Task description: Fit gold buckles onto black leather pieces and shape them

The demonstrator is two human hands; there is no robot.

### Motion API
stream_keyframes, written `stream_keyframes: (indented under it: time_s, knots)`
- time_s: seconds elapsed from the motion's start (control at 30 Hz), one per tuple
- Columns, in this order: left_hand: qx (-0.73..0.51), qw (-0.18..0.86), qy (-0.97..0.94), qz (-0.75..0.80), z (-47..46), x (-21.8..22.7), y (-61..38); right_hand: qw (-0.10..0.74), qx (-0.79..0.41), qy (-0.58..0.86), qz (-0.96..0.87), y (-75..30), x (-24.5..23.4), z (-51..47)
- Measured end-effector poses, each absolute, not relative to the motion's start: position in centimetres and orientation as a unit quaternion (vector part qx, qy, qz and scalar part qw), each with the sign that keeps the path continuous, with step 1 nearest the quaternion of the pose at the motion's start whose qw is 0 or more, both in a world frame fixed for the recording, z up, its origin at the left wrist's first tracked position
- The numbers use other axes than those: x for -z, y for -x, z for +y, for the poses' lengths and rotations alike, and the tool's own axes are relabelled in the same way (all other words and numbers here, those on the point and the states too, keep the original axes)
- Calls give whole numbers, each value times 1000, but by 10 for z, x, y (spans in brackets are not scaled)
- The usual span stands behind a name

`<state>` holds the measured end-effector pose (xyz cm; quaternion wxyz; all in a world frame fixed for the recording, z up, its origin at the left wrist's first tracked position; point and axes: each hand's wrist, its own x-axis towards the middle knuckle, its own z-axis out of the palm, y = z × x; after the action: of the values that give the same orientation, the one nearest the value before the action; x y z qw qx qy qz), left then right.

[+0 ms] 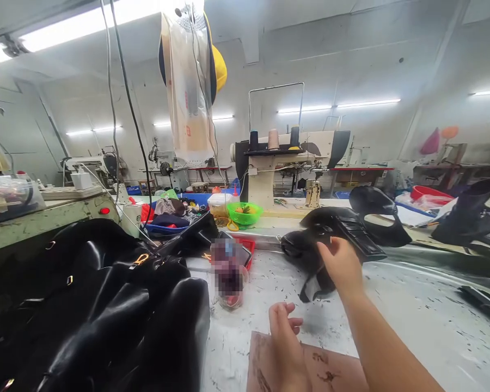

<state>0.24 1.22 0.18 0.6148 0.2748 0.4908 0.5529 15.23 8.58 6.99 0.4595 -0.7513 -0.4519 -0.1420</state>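
Note:
My right hand (343,269) reaches forward over the metal worktop. Its thumb and fingers close on a black leather piece (329,218), whose left part is smeared by motion; some fingertips are hidden. From that bundle a dark flap (310,287) hangs down to the worktop. Nearer to me, my left hand (286,329) hovers above a brown board (335,366) with dark marks. Its fingers are loosely bent and apart, with nothing in them. Just behind the right hand's bundle lies another curved black piece (386,228) with a cut-out.
Black leather goods with gold buckles (93,294) heap up at left. A sewing machine (265,182) with thread spools stands behind the worktop (261,277). A red tray (249,256), a green basket (245,213) and a blue bin (163,228) sit nearby. A black strip (484,302) lies at right.

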Motion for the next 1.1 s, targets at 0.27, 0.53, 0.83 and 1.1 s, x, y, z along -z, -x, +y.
stream_keyframes:
  time_s: [0.27,0.53,0.83,1.1]
  knots:
    - [-567,601,-274,492,12,1,-3,300,100,629,-710,-64,-79,131]
    - [-587,625,-198,475,16,19,4,159,19,562,-812,3,-75,225]
    - [-591,617,-220,471,6,7,-3,258,40,645,-718,-32,-92,166]
    - [-586,590,-267,488,21,-2,2,407,-124,764,-485,-152,-68,81]
